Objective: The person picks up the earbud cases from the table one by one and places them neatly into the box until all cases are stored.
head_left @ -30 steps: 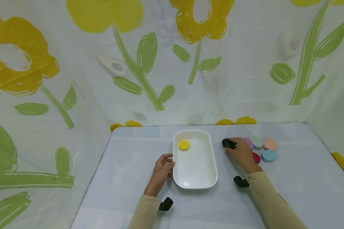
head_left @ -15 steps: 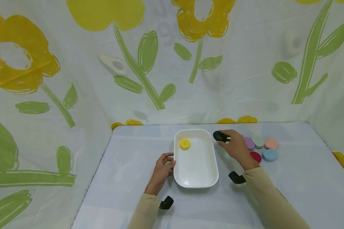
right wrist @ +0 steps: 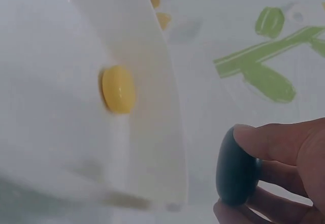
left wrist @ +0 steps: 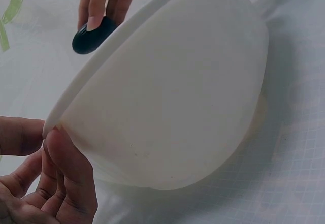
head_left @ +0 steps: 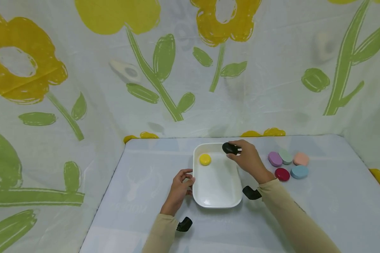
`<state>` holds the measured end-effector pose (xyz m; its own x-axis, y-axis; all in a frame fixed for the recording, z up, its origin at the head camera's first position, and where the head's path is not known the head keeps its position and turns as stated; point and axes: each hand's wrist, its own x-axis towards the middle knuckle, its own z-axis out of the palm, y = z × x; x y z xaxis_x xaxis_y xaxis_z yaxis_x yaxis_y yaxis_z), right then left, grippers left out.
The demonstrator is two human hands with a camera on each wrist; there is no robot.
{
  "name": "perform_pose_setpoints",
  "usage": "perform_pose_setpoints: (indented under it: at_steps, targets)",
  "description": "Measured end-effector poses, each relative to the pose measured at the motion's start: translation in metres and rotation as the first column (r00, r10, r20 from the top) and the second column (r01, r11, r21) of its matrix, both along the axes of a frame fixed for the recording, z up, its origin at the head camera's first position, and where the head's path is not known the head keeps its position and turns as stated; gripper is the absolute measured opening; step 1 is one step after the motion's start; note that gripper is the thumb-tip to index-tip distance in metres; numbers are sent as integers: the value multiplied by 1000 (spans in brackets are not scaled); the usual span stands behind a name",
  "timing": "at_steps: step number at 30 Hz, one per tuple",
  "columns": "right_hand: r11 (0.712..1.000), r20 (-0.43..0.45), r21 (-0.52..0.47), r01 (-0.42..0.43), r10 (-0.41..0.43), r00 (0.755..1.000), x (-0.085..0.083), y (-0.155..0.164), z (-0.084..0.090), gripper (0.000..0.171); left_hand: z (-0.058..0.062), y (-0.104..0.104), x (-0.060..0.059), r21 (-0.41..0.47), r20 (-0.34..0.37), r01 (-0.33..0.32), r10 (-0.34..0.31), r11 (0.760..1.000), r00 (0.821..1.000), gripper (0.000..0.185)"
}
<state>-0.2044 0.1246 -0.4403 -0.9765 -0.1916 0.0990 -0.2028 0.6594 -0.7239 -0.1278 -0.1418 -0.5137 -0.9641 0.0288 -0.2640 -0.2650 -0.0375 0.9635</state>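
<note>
Fingers [head_left: 237,149] of the right hand [head_left: 248,160] pinch a black pebble [head_left: 229,148] over the white tray's [head_left: 216,202] far corner — left hand [head_left: 179,188] grips its rim, yellow pebble [head_left: 204,159] inside.

A staged recording booth rather than a lived-in room: cloth sheets [head_left: 190,70] printed with large yellow flowers and green stems hang on three sides, closing off a table [head_left: 139,182] covered in pale blue cloth. Small pale fixtures show faintly behind the fabric, and black wrist-worn cameras [head_left: 184,224] sit on the sleeves
</note>
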Motion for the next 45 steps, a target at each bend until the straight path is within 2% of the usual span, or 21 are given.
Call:
perform_pose_setpoints:
  at_steps: [6,15,26,45]
  targets:
    - [999,8,10,-41,41,999,-3,-15,2,51,1,0,1,-1,-1,0,0,1000,1000,41]
    - [996,86,57,-75,70,994,-9,-31,-2,50,-1,-1,2,17,-9,3,-3,1000,1000,41]
    - [989,169,127,-71,49,984,-15,-46,-11,47,-3,0,0,14,-5,3,-3,1000,1000,40]
    - [986,154,150,-75,52,987,-22,-51,-26,39,0,2,-1,16,-3,4,-4,1000,1000,39]
